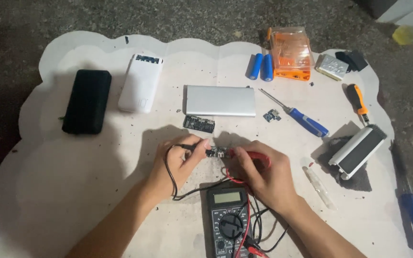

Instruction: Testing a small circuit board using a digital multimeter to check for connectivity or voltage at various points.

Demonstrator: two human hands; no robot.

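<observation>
Pinching the black probe (190,146) in the left hand (175,165) and the red probe (252,155) in the right hand (264,174), the person meets both tips on the small circuit board (217,152) mid-mat (72,191), the multimeter (228,220) sitting readable at the near edge

a matt white paper sheet (72,191) with scalloped edges is lying over rough, dark, speckled ground (206,16). the silver power bank shell (221,101) is showing smooth brushed metal, while the white case (141,83) is looking like glossy plastic and the black case (87,101) like matt plastic. the orange box (291,52) is gleaming as clear, shiny plastic. the blue cells (262,66) are wearing a smooth, slightly glossy wrap. the multimeter (229,222) is looking like dull black plastic.
</observation>
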